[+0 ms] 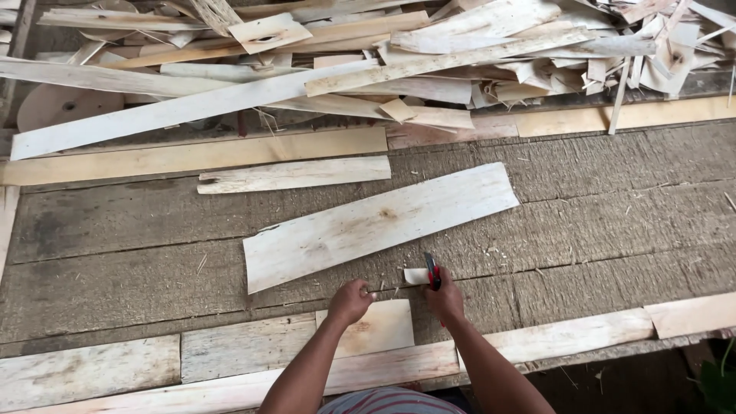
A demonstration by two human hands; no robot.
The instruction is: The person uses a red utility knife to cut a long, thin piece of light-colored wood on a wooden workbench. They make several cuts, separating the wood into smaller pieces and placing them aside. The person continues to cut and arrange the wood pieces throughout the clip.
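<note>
A long pale veneer sheet [379, 224] lies slanted on the grey worktable [598, 230]. Just below its near edge my right hand [444, 297] grips a red and black cutter [432, 271], its blade end pointing away from me beside a small pale wood scrap [415, 276]. My left hand [349, 300] is curled into a loose fist close to that same edge, fingertips near the table; whether it pinches anything I cannot tell. A small square veneer piece [381, 326] lies between my forearms.
A big heap of veneer strips and offcuts [429, 54] fills the far side. A shorter strip [295, 175] and a long plank [192, 157] lie beyond the sheet. Pale boards [537, 341] line the near edge. A round wooden disc [65, 103] sits far left.
</note>
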